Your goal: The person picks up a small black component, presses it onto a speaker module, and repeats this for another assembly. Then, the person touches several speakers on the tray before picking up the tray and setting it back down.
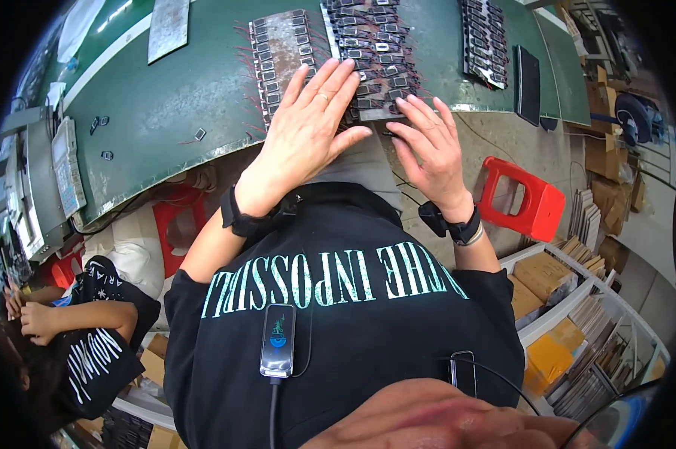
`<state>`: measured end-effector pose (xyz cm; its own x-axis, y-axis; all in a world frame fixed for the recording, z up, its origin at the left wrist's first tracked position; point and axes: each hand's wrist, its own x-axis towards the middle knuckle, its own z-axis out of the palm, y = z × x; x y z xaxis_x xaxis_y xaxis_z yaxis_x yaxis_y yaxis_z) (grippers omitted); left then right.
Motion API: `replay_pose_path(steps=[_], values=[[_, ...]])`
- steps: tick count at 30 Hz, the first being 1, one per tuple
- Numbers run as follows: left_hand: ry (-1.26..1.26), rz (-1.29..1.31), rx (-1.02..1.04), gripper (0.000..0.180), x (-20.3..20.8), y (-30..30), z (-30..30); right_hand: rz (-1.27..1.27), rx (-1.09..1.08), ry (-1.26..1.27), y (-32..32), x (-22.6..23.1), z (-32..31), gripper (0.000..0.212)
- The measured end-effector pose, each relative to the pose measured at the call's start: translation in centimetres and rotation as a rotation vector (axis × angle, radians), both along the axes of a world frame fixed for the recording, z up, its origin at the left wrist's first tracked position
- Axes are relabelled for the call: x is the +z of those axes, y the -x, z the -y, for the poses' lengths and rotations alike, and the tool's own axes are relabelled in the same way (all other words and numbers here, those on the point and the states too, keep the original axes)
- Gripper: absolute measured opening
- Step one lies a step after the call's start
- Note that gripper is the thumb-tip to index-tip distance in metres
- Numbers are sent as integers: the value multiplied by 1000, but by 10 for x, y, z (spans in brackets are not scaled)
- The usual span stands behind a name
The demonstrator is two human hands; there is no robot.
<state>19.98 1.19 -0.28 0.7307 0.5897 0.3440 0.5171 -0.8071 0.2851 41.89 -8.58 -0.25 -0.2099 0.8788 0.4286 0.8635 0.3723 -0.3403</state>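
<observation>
My left hand (312, 123) is stretched out with its fingers extended. It lies over the near end of two metal plates that stand side by side on the green table. The left plate (282, 45) carries rows of small black rectangular parts with thin red and black wires. Denser rows of the same small wired parts (383, 49) cover the right plate. At the table's front edge my right hand (435, 153) has bent fingers. Its thumb and index tips come close together by a small dark piece too small to name.
Further right lie another loaded plate (485, 41) and a black flat slab (527, 84). A bare metal plate (169, 30) and a few loose parts (107, 156) are on the left of the table. A red stool (529, 202) stands at right; a co-worker (91, 329) is at left.
</observation>
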Motion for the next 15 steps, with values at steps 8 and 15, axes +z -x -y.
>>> replay_pose_path(steps=[8, 15], values=[[50, 48, -21, 68, -1, 1, 0, -11, 8, 7, 8, 2, 1, 29], [-56, 56, -33, 64, 0, 9, 1, -28, 20, -33, 26, 6, 7, 31]])
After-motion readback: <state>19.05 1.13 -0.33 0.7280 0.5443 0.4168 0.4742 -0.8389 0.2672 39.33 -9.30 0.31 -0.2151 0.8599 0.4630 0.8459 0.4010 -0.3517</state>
